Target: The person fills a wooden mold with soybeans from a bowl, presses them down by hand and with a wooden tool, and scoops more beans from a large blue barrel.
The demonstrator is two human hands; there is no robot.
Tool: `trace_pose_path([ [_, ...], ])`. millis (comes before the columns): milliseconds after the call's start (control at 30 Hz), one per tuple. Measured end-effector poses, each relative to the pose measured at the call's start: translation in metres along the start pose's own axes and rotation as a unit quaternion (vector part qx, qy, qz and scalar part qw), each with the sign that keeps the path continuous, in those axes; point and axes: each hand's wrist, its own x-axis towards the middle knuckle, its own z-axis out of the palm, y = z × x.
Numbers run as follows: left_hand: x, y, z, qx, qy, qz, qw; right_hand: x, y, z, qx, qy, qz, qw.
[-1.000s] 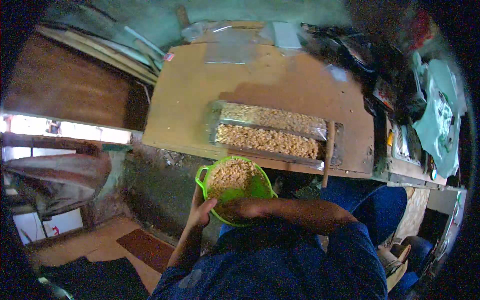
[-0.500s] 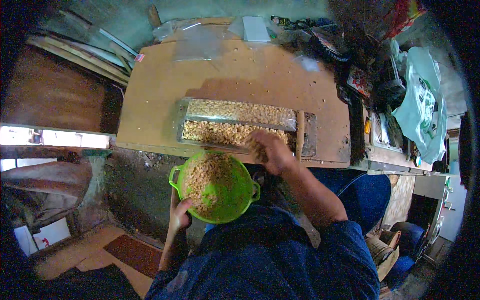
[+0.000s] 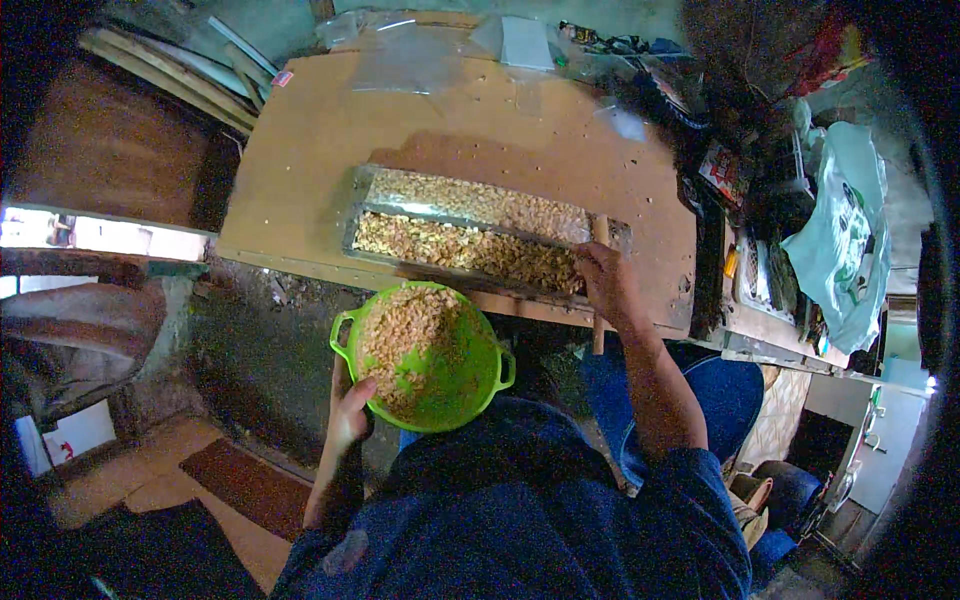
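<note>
My left hand grips the left rim of a lime-green plastic bowl with two loop handles, thumb over the edge. Pale, puffed-looking pieces are heaped mostly on the bowl's left side. Beyond it, on the table, lies a long shallow tray with two parallel rows of similar pieces. The far row looks smooth and level under a clear, shiny cover; the near row is loose and lumpy. At the near row's right end is my right hand, fingers bent down and together; what they hold is hidden. A wooden stick crosses the tray's right end beside it.
The brown tabletop has scattered crumbs. Clear plastic sheets and a white sheet lie at its far edge. Dark clutter and a pale green plastic bag are on the right. Wooden planks lean at the far left.
My right hand has moved right along the near row to its end, beside the stick. The near row looks fuller at its right end. My left hand still holds the bowl.
</note>
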Motion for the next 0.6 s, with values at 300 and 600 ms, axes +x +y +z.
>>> trace_pose_path([
  [300,-0.004,-0.004,0.009,-0.017,0.009,-0.009,1.000,-0.004,-0.025,-0.016,-0.035,-0.018,0.051,0.998],
  [600,-0.008,-0.008,0.026,-0.031,0.020,0.017,0.999,-0.017,-0.060,0.016,-0.016,0.014,-0.037,0.999],
])
